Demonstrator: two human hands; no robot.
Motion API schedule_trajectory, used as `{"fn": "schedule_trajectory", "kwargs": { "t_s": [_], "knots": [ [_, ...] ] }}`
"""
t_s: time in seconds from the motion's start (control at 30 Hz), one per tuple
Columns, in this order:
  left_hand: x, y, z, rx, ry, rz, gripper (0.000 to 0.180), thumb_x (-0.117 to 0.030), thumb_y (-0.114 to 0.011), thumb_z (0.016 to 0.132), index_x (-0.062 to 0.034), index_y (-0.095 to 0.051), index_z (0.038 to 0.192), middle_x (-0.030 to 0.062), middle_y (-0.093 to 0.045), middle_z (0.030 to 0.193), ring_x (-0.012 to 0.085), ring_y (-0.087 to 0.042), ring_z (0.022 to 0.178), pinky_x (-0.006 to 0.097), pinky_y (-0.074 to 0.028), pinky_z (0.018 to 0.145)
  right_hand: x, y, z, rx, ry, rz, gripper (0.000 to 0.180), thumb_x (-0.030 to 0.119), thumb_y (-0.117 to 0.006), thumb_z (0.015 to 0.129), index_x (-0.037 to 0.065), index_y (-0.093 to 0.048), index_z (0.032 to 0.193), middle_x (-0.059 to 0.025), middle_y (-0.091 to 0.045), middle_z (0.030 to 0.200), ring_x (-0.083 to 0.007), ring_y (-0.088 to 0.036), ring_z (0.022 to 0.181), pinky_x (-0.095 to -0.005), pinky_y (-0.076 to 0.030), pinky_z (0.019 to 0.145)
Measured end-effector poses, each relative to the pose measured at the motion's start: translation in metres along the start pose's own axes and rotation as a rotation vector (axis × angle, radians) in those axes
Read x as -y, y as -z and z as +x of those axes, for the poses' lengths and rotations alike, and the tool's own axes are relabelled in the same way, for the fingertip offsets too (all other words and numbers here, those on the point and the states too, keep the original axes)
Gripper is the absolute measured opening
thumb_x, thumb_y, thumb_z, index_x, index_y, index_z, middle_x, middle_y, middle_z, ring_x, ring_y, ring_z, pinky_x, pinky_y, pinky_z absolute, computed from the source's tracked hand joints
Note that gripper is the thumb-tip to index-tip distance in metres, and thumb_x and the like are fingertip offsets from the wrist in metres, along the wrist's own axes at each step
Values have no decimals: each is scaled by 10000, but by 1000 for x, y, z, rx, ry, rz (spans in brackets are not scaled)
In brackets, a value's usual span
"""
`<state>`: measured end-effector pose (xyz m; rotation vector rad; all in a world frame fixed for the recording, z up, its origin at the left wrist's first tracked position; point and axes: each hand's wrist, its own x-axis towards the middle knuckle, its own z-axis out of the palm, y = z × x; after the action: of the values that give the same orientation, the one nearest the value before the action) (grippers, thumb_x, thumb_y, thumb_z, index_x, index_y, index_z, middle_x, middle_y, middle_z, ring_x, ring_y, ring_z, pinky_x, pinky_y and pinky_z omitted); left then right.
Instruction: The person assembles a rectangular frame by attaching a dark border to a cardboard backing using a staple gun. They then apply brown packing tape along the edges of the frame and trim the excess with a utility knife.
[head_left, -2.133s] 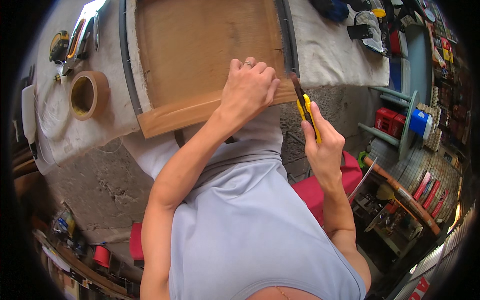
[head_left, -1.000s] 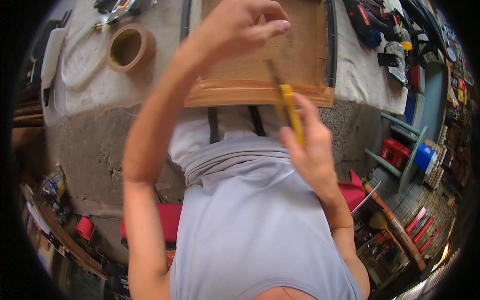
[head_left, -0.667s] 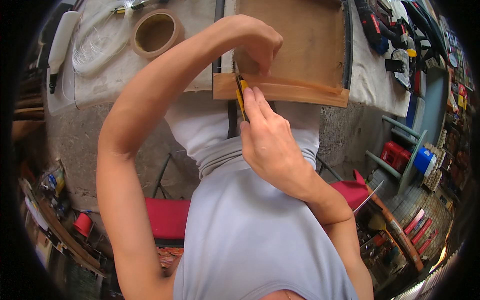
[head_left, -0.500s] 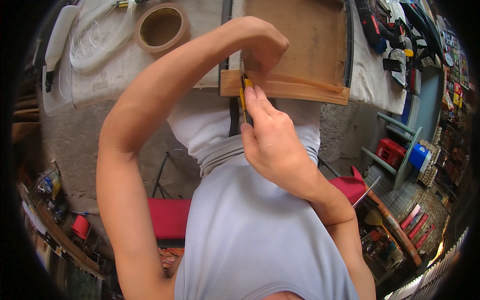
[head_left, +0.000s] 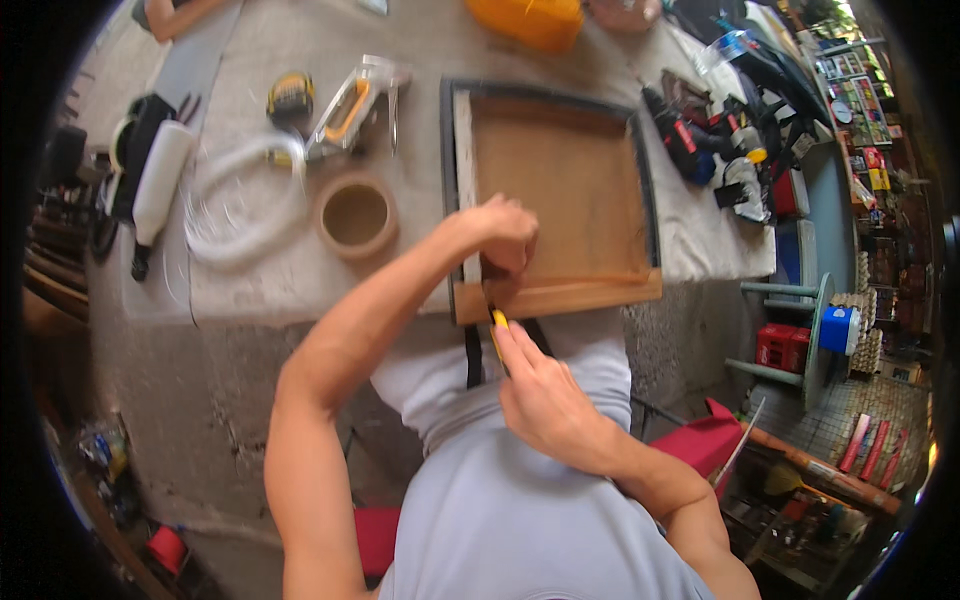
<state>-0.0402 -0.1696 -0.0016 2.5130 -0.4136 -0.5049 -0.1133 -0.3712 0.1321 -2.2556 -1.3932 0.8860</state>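
A shallow rectangular frame (head_left: 650, 215) with dark outer edges and a brown inner panel lies at the table's near edge. Brown tape (head_left: 590, 293) runs along its near side. Over the near left corner, my left hand (head_left: 512, 235) is closed, knuckles up; its fingertips and anything in them are hidden. My right hand (head_left: 550, 395) grips a yellow and black utility knife (head_left: 499, 318), its tip at the tape near that corner, just below my left hand. To the left stands a roll of brown tape (head_left: 388, 225).
Left on the cloth-covered table (head_left: 270, 295) lie a staple gun (head_left: 345, 112), a tape measure (head_left: 290, 97), a coil of clear strands (head_left: 203, 225) and a white bottle (head_left: 163, 172). Power tools (head_left: 690, 140) crowd the right. Another person's arm (head_left: 185, 15) reaches in at the far left.
The view has shifted, so the frame and my hands appear lower and more of the table's far side shows. Both hands stay at the frame's near left corner, the knife still in my right.
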Motion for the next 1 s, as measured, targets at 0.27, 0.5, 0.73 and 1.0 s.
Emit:
{"fn": "schedule_trajectory", "kwargs": {
  "t_s": [0.27, 0.5, 0.73, 1.0],
  "knots": [
    [-72, 1, -77, -915, 163, -226, 97, -86, -721, 744, -69, -695, 836, 68, -619, 754, 262, -593, 795, 377, -466, 730, -95, 56, -53, -545, -275, 302, 338, 91, -586, 916, -66, -569, 1215, -225, -666, 978, -329, -669, 876, -401, -518, 807],
    [-127, -92, -88, -1036, 462, 133, 163, -27, -707, 754, -33, -676, 913, 87, -647, 926, 267, -608, 884, 384, -476, 778, -214, 59, 76, -744, 300, -33, 508, -72, -514, 788, -9, -523, 1292, -215, -543, 1246, -377, -533, 1150, -420, -443, 977],
    [-151, -106, -73, -922, 660, 276, 345, -70, -654, 854, 33, -623, 1182, 151, -578, 1149, 313, -543, 1111, 403, -448, 941, -236, 57, 65, -720, 242, -342, 458, 215, -662, 862, 21, -571, 1267, -217, -515, 1297, -369, -521, 1184, -427, -409, 1020],
    [-177, -105, -34, -766, 762, 313, 541, -174, -640, 871, 151, -493, 1278, 284, -499, 1300, 412, -452, 1260, 451, -370, 1071, -288, 31, 0, -659, 8, 499, 737, 347, -622, 913, -23, -310, 1469, -238, -335, 1501, -346, -302, 1408, -412, -221, 1163]
  ]
}}
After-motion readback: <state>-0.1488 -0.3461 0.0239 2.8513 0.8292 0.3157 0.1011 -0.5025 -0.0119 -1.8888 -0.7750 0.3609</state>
